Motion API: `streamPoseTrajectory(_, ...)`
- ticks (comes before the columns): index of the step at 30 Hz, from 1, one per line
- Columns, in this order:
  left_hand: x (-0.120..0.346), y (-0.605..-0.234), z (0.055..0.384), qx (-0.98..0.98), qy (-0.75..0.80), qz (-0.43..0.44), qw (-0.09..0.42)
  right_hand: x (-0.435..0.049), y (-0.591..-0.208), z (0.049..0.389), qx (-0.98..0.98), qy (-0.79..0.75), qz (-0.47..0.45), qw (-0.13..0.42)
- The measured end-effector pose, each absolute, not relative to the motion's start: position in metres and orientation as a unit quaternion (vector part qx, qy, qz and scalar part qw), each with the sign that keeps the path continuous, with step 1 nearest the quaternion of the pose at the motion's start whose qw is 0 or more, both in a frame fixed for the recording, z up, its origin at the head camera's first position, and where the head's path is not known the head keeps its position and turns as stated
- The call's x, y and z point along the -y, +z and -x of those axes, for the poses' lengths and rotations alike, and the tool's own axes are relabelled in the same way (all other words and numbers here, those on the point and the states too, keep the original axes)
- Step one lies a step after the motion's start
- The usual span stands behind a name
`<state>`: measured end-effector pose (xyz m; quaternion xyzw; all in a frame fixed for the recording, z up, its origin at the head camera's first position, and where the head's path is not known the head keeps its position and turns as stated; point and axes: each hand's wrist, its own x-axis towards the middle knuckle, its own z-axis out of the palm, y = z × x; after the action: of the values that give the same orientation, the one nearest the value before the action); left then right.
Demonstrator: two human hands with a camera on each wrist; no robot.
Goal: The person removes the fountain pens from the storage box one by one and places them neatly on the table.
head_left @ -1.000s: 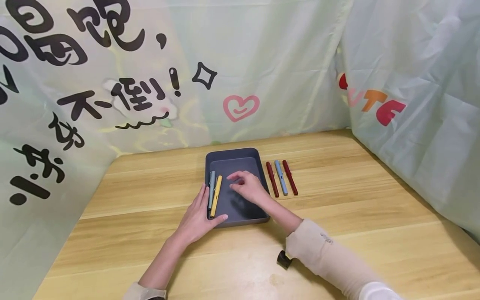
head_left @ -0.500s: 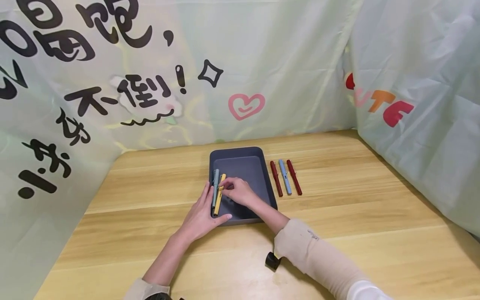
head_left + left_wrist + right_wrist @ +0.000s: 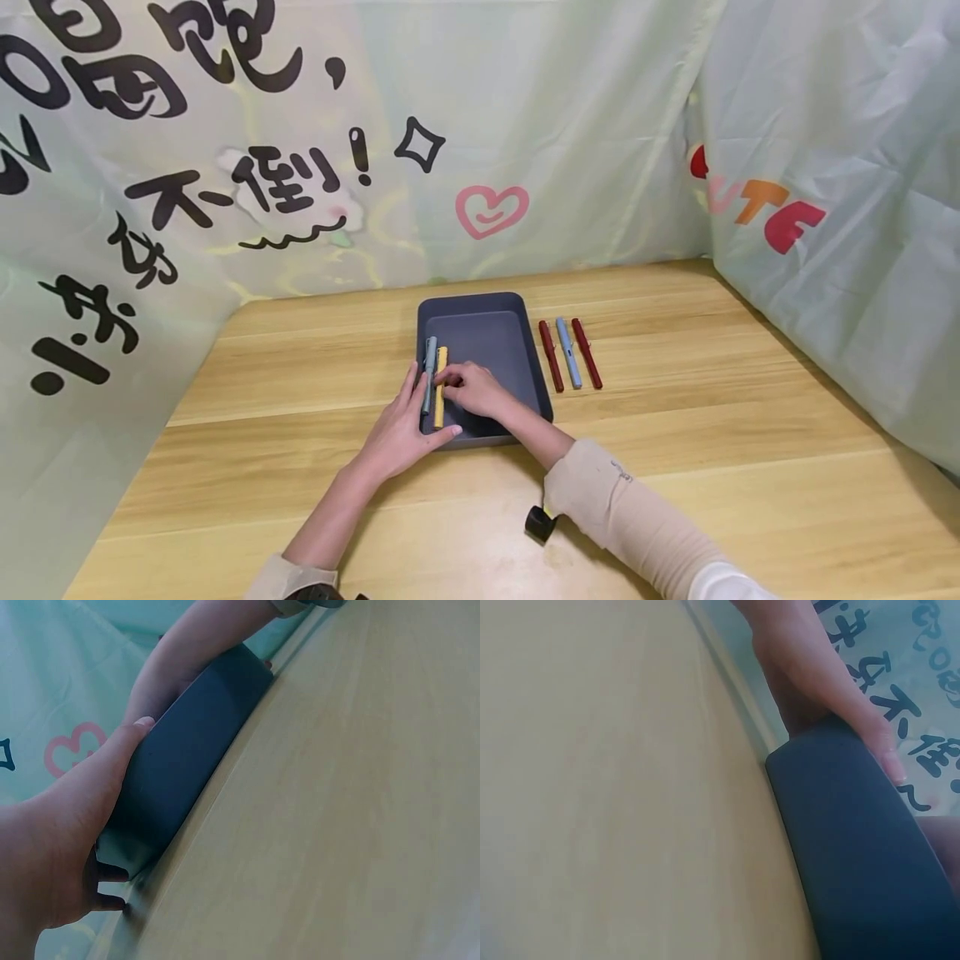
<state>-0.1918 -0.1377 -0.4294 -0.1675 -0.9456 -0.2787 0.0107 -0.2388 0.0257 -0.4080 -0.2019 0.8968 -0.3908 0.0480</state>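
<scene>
My right hand [image 3: 476, 390] reaches into the dark grey tray [image 3: 498, 337] and pinches a yellow pen [image 3: 442, 357] between thumb and fingers. Left of it, a grey-blue pen [image 3: 431, 354] lies along the tray's left wall. My left hand [image 3: 393, 425] rests at the near-left corner, its fingers straight along the left side and its thumb on the near rim. In the left wrist view, the left thumb [image 3: 124, 750] touches the rim above the tray's outer wall [image 3: 195, 750]. The right wrist view shows mostly the tray's outside [image 3: 840, 840]; the yellow pen is hidden there.
To the tray's right, a dark red pen [image 3: 551, 357], a light blue pen [image 3: 568, 353] and another dark red pen [image 3: 587, 353] lie side by side on the wooden table [image 3: 712, 375]. A printed curtain [image 3: 600, 125] stands behind. A small black device [image 3: 540, 525] sits by the right sleeve.
My right hand has moved left and down onto the yellow pen and pinched it. The pen has turned straighter, its near end shifting right of the grey-blue pen. The left hand stays at the tray's corner.
</scene>
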Motion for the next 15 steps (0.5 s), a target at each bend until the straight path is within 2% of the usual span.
streamPoseTrajectory(5,0.1381,-0.4288,0.1917,0.947,-0.273,0.171,0.012,-0.0266,-0.4097,0.2386,-0.910,-0.371,0.185,0.019)
streamPoseTrajectory(15,0.1384,-0.4279,0.1905,0.946,-0.276,0.168,0.007,-0.0271,-0.4124,0.2375,-0.924,-0.321,0.209,0.000)
